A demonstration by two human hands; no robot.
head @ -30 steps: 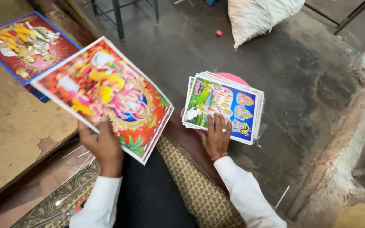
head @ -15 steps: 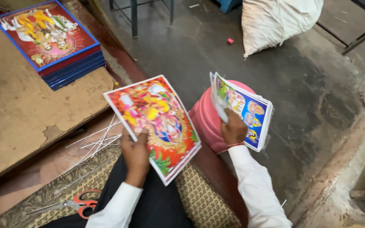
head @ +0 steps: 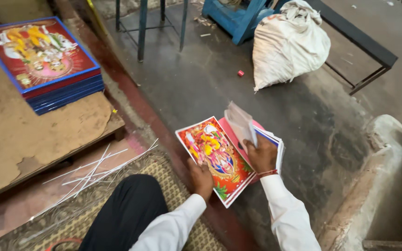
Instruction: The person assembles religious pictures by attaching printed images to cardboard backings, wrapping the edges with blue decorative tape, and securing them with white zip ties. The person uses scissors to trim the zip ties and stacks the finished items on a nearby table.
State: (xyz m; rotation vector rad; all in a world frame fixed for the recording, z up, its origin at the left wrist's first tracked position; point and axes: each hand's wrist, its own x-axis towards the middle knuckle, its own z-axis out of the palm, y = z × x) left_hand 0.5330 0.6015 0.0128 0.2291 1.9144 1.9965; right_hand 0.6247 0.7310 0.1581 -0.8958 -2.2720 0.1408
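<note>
colourful print (head: 215,155) | flat, tilted | beside print stack (head: 268,139)

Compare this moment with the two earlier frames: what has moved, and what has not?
The left hand has lowered its large print beside the small prints, which the right hand has tipped up off the pink stool. Both grips are unchanged; the framed stack stayed put.

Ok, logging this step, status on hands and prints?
Left hand holds big print. Right hand grips small print stack. Nothing in the way.

A tied white sack (head: 289,44) slumps on the grey floor beside a blue stool (head: 236,18).
</note>
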